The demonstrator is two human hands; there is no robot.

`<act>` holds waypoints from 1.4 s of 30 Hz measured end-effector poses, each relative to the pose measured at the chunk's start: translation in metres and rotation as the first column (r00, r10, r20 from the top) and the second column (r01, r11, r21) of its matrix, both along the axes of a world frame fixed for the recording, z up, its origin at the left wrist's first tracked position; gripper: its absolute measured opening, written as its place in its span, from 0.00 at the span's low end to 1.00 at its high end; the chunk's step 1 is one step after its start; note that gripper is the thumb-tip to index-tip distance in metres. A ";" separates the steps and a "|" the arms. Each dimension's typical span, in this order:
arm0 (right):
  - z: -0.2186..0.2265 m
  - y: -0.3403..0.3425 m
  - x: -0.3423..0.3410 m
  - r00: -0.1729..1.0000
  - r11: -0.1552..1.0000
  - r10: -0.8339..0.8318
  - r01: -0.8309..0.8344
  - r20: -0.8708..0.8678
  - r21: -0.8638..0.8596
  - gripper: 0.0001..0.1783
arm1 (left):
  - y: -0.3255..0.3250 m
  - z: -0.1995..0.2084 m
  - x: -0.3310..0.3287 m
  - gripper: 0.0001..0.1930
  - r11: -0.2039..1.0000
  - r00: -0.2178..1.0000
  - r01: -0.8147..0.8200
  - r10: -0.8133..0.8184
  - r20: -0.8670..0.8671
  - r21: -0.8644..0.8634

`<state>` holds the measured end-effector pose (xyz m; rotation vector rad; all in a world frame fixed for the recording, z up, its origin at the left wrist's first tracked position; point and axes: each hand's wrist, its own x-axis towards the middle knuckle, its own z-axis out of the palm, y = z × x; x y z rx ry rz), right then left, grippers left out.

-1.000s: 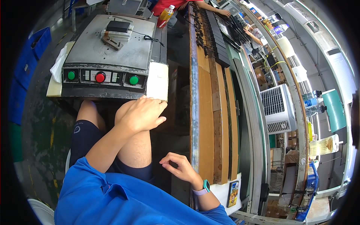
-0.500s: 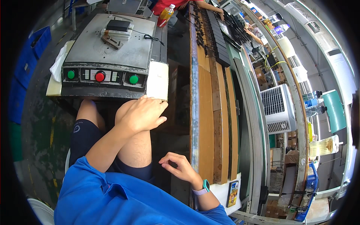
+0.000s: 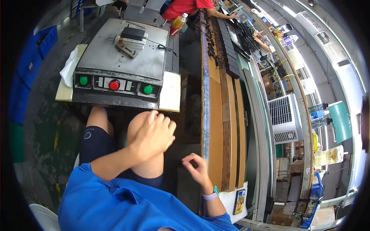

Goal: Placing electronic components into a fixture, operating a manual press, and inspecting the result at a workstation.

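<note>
My left hand (image 3: 154, 134) is over my right knee, just short of the front edge of a grey metal machine (image 3: 111, 61). Its fingers are loosely bent and slightly apart, with nothing visible in them. On the machine's front panel are a red button (image 3: 114, 84) and two green buttons, one of them on the right (image 3: 148, 89). A black box-shaped power adapter (image 3: 132, 33) with a cable rests on a metal fixture (image 3: 133, 43) on the machine's top. Beside the brown bench boards, my right hand (image 3: 197, 169) hovers half curled, a gap between thumb and fingers, holding nothing.
A long bench (image 3: 216, 154) runs along my right, carrying a row of black adapters (image 3: 227, 50) at its far part. A phone (image 3: 239, 201) lies near me on a white pad. A drink bottle (image 3: 178, 24) stands behind the machine, near a person in red (image 3: 189, 8).
My left hand has drawn back from the machine's front edge toward my knee. My right hand has moved a little rightward, toward the bench. The whole view has shifted slightly.
</note>
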<state>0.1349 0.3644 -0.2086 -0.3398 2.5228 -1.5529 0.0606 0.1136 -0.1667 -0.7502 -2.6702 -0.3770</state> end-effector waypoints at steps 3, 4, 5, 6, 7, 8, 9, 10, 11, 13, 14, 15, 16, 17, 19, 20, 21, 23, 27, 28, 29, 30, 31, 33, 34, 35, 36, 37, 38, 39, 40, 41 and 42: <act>0.016 -0.009 0.002 0.993 0.989 -0.051 0.065 -0.108 0.131 0.07 | -0.013 0.004 0.026 0.14 0.986 0.992 0.123 -0.120 -0.030 0.109; 0.024 -0.013 0.003 0.985 0.976 -0.069 0.100 -0.160 0.195 0.08 | -0.018 0.004 0.035 0.14 0.970 0.983 0.181 -0.176 -0.046 0.164; 0.034 -0.019 0.005 0.984 0.977 -0.080 0.109 -0.158 0.183 0.08 | -0.019 0.000 0.042 0.14 0.970 0.982 0.190 -0.186 -0.043 0.151; 0.048 -0.028 0.003 0.966 0.958 0.035 0.041 -0.256 0.284 0.08 | -0.017 -0.008 0.046 0.12 0.951 0.977 0.198 -0.172 -0.127 0.238; 0.064 -0.036 -0.001 0.927 0.922 0.157 -0.014 -0.340 0.387 0.08 | -0.017 -0.015 0.049 0.10 0.923 0.967 0.212 -0.149 -0.209 0.320; 0.083 -0.041 -0.008 0.869 0.870 0.277 -0.047 -0.410 0.490 0.08 | -0.019 -0.017 0.051 0.10 0.927 0.965 0.218 -0.159 -0.208 0.304; 0.105 -0.044 -0.022 0.852 0.865 0.269 -0.008 -0.449 0.502 0.09 | -0.021 -0.020 0.052 0.08 0.910 0.962 0.228 -0.156 -0.225 0.346; 0.126 -0.040 -0.042 0.834 0.857 0.257 0.037 -0.488 0.514 0.11 | -0.023 -0.022 0.054 0.07 0.889 0.957 0.245 -0.157 -0.243 0.388; 0.134 -0.028 -0.071 0.769 0.840 0.250 0.130 -0.589 0.526 0.11 | -0.026 -0.022 0.056 0.06 0.866 0.953 0.258 -0.155 -0.260 0.428; 0.173 -0.009 -0.135 0.675 0.773 0.225 0.315 -0.702 0.550 0.16 | -0.025 -0.019 0.054 0.06 0.840 0.944 0.301 -0.195 -0.265 0.452; 0.182 0.004 -0.177 0.628 0.760 0.221 0.368 -0.746 0.535 0.18 | -0.026 -0.020 0.053 0.06 0.816 0.942 0.317 -0.212 -0.260 0.483; 0.188 0.020 -0.218 0.610 0.695 0.210 0.456 -0.764 0.556 0.22 | -0.028 -0.022 0.051 0.06 0.786 0.939 0.335 -0.229 -0.258 0.520; 0.194 0.032 -0.261 0.555 0.681 0.217 0.503 -0.803 0.532 0.27 | -0.028 -0.024 0.049 0.06 0.788 0.933 0.350 -0.247 -0.261 0.506; 0.192 0.037 -0.308 0.522 0.662 0.216 0.543 -0.825 0.516 0.29 | -0.031 -0.029 0.050 0.07 0.799 0.936 0.343 -0.243 -0.257 0.494; 0.191 0.045 -0.404 0.482 0.628 0.215 0.598 -0.849 0.498 0.35 | -0.031 -0.035 0.053 0.08 0.813 0.940 0.328 -0.231 -0.251 0.481; 0.191 0.050 -0.448 0.477 0.608 0.215 0.617 -0.852 0.500 0.38 | -0.030 -0.038 0.055 0.09 0.810 0.943 0.317 -0.212 -0.258 0.493; 0.191 0.053 -0.491 0.517 0.553 0.179 0.651 -0.837 0.520 0.40 | -0.028 -0.039 0.054 0.10 0.807 0.945 0.305 -0.191 -0.264 0.506; 0.167 0.051 -0.572 0.561 0.517 0.149 0.658 -0.814 0.548 0.43 | -0.034 -0.048 0.047 0.10 0.812 0.943 0.321 -0.226 -0.245 0.488; 0.118 0.093 -0.674 0.631 0.361 0.129 0.689 -0.765 0.629 0.51 | -0.028 -0.060 0.032 0.11 0.802 0.908 0.414 -0.332 -0.255 0.431; 0.107 0.105 -0.694 0.657 0.316 0.077 0.697 -0.750 0.643 0.54 | -0.028 -0.065 0.028 0.12 0.791 0.867 0.490 -0.398 -0.299 0.367; 0.074 0.085 -0.696 0.674 0.358 0.081 0.668 -0.734 0.653 0.54 | -0.036 -0.074 0.022 0.13 0.792 0.829 0.546 -0.466 -0.308 0.272; 0.041 0.060 -0.674 0.796 0.265 0.016 0.580 -0.605 0.770 0.57 | -0.048 -0.083 0.028 0.13 0.821 0.855 0.508 -0.447 -0.262 0.258; 0.031 0.043 -0.659 0.879 0.160 -0.060 0.477 -0.473 0.864 0.60 | -0.057 -0.089 0.043 0.14 0.845 0.857 0.503 -0.460 -0.232 0.183; 0.042 0.061 -0.677 0.878 0.215 -0.071 0.477 -0.474 0.852 0.61 | -0.065 -0.093 0.060 0.15 0.832 0.823 0.550 -0.526 -0.215 0.073; 0.050 0.081 -0.686 0.875 0.262 -0.078 0.480 -0.477 0.837 0.63 | -0.061 -0.093 0.059 0.15 0.815 0.811 0.571 -0.543 -0.215 0.094; 0.053 0.083 -0.688 0.870 0.337 -0.077 0.482 -0.487 0.809 0.65 | -0.052 -0.084 0.049 0.15 0.857 0.858 0.491 -0.445 -0.257 0.157; 0.049 0.087 -0.680 0.870 0.337 -0.086 0.484 -0.486 0.807 0.65 | -0.044 -0.074 0.039 0.15 0.884 0.892 0.412 -0.342 -0.295 0.221; 0.040 0.091 -0.667 0.878 0.311 -0.088 0.472 -0.470 0.825 0.65 | -0.041 -0.067 0.032 0.14 0.897 0.915 0.335 -0.237 -0.326 0.287; 0.035 0.094 -0.653 0.884 0.285 -0.092 0.464 -0.458 0.839 0.65 | -0.038 -0.063 0.026 0.14 0.894 0.909 0.349 -0.251 -0.333 0.279; 0.035 0.098 -0.640 0.888 0.257 -0.102 0.459 -0.448 0.851 0.65 | -0.037 -0.059 0.022 0.13 0.881 0.906 0.375 -0.282 -0.315 0.288; 0.038 0.110 -0.626 0.884 0.293 -0.068 0.461 -0.462 0.838 0.64 | -0.036 -0.052 0.020 0.11 0.863 0.898 0.410 -0.327 -0.294 0.295; 0.042 0.113 -0.605 0.878 0.325 -0.048 0.464 -0.476 0.824 0.64 | -0.041 -0.046 0.018 0.09 0.839 0.884 0.455 -0.383 -0.269 0.300; 0.045 0.108 -0.595 0.881 0.369 -0.016 0.446 -0.474 0.816 0.63 | -0.039 -0.040 0.016 0.05 0.823 0.903 0.415 -0.320 -0.287 0.387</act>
